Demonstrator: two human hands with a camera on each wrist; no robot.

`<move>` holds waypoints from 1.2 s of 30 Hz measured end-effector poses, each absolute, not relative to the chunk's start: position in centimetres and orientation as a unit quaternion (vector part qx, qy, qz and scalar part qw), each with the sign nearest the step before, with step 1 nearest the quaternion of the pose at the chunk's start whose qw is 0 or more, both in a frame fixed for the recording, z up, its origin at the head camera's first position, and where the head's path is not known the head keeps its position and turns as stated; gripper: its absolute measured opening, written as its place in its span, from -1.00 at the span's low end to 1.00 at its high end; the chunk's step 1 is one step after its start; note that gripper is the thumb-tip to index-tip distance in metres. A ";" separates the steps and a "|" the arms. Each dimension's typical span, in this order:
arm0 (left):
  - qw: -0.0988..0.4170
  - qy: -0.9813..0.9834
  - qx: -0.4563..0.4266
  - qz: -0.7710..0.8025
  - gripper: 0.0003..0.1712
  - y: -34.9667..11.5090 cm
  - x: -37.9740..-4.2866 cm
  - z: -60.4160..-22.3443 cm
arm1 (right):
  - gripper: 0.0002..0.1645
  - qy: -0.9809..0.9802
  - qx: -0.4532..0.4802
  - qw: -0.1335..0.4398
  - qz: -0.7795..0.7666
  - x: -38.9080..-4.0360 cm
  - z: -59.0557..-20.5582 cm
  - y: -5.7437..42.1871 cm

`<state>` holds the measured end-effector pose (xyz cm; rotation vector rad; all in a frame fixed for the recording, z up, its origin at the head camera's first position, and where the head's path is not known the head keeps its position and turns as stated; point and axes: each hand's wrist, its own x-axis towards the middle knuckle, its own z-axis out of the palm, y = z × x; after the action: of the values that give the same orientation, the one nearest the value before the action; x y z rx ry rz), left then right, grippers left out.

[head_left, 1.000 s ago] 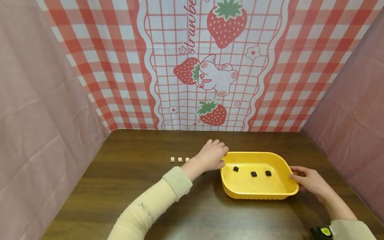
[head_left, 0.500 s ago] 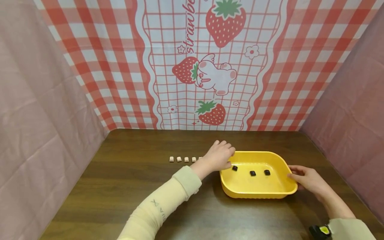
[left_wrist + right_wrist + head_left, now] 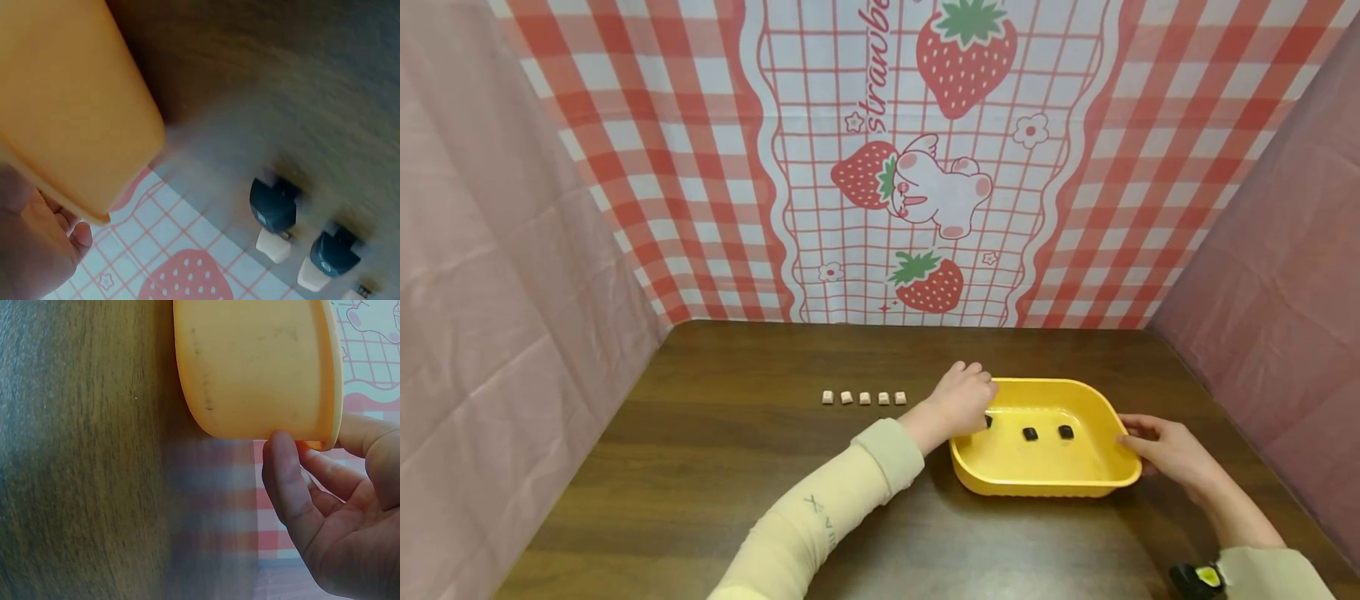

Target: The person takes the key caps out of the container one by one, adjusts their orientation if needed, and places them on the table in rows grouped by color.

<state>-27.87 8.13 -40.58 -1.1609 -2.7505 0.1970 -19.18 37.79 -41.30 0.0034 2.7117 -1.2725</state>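
A yellow plastic tub stands on the table at centre right, with 3 black keycaps inside, one being a black keycap. My left hand reaches over the tub's left rim, beside the leftmost black keycap and partly covering it. Its fingertips are hidden, in the left wrist view by the tub wall. My right hand grips the tub's right end, thumb at the rim and fingers against the outer wall. Several white keycaps form a row left of the tub. The left wrist view shows a black keycap beside them.
The brown wooden table runs back to a strawberry-print cloth. Pink cloth hangs on the left, with more on the right. My left forearm crosses in front of the row and hides part of the table.
My left hand has moved right and down into the tub, and its forearm has uncovered more of the white row. The right hand keeps its grip and the tub stays put.
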 end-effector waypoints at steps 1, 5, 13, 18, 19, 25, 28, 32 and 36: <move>0.073 -0.917 -0.385 0.070 -0.62 8.3 -27.8 -40.7 | -0.28 0.903 0.001 0.073 -0.423 -19.2 -41.3 37.8; 0.075 -0.918 -0.377 0.095 -0.70 8.8 -27.6 -40.9 | -0.28 0.906 0.002 0.074 -0.416 -19.2 -41.2 37.8; 0.086 -0.908 -0.376 0.164 -0.77 9.8 -27.3 -41.7 | -0.26 0.911 0.007 0.077 -0.405 -19.3 -41.3 38.0; 0.105 -0.897 -0.382 0.195 -0.81 10.1 -27.4 -42.2 | -0.26 0.909 0.008 0.080 -0.409 -19.3 -41.3 37.9; 0.108 -0.896 -0.383 0.199 -0.82 10.1 -27.4 -42.3 | -0.25 0.908 0.008 0.081 -0.410 -19.3 -41.3 37.9; 0.110 -0.892 -0.390 0.203 -0.84 10.4 -27.2 -42.5 | -0.26 0.909 0.008 0.081 -0.410 -19.3 -41.3 38.0; 0.107 -0.891 -0.392 0.202 -0.82 10.5 -27.2 -42.7 | -0.26 0.909 0.008 0.082 -0.408 -19.2 -41.3 38.0; 0.106 -0.893 -0.391 0.198 -0.81 10.5 -27.2 -42.8 | -0.26 0.909 0.005 0.083 -0.408 -19.3 -41.3 38.0; 0.106 -0.895 -0.389 0.193 -0.83 10.4 -27.3 -42.8 | -0.27 0.910 0.002 0.085 -0.405 -19.4 -41.4 38.1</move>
<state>-27.26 10.44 -42.78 -1.1454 -2.6362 0.5678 -19.35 38.07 -41.35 0.0068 2.7153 -1.2070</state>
